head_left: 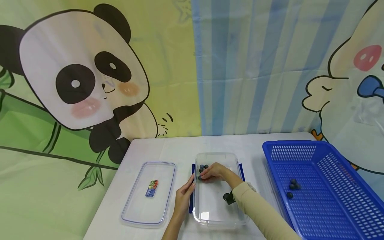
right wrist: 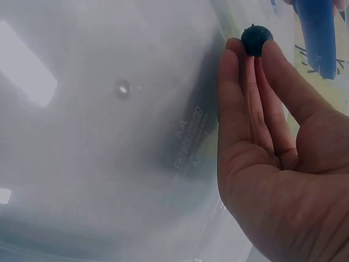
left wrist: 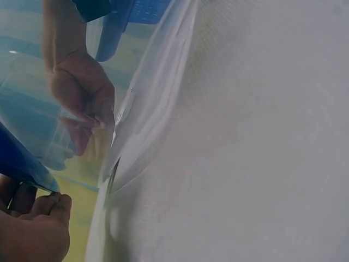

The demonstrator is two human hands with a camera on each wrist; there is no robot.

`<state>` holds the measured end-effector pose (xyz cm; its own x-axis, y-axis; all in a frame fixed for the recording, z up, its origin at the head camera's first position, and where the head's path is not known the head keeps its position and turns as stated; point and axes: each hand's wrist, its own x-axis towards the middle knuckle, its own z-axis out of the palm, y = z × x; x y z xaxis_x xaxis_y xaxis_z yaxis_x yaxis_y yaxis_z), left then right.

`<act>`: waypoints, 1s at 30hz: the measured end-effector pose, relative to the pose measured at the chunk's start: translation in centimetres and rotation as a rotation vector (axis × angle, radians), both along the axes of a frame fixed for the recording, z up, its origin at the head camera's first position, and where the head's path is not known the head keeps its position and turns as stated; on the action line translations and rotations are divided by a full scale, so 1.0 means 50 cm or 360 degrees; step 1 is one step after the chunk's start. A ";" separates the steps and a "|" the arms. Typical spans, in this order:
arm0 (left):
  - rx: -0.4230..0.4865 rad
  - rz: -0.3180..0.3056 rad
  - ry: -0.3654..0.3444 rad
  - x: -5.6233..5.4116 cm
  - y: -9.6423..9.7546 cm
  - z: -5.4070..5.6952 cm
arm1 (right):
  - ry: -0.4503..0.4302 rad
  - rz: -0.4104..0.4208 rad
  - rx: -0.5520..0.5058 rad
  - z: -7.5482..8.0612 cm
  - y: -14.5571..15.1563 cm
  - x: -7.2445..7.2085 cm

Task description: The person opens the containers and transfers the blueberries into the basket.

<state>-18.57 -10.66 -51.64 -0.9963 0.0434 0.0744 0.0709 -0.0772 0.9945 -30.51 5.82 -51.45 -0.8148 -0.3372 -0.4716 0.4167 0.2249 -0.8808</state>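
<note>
A clear plastic container (head_left: 220, 210) with blue side latches stands in the middle of the table. My right hand (head_left: 214, 171) reaches into its far left part and pinches a blueberry (right wrist: 256, 40) between thumb and fingertips. Just beyond those fingers, several blueberries (head_left: 201, 166) lie together in the container. At the container's left side, my left hand (head_left: 183, 198) holds it by the blue latch (left wrist: 24, 164), thumb and fingertips against the latch. Part of the left hand is cut off in the left wrist view.
To the left lies a clear lid (head_left: 141, 208) bearing a small colourful label (head_left: 152, 188). A large blue basket (head_left: 315, 220) stands at the right, with several blueberries (head_left: 294, 184) on its bottom. Behind the white table (head_left: 177, 146) hangs a printed curtain (head_left: 240, 66).
</note>
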 end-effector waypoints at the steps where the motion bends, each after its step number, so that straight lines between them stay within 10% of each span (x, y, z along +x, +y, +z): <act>1: 0.0000 -0.0002 0.0002 0.000 0.000 0.000 | -0.0009 0.0003 -0.0015 -0.001 0.000 0.000; 10: 0.0021 0.0005 -0.0011 -0.020 -0.006 -0.051 | -0.0056 0.0081 -0.0014 0.001 0.004 0.004; 30: -0.0009 0.0043 0.0006 -0.021 -0.009 -0.059 | -0.0104 0.0135 -0.0024 0.039 0.024 -0.001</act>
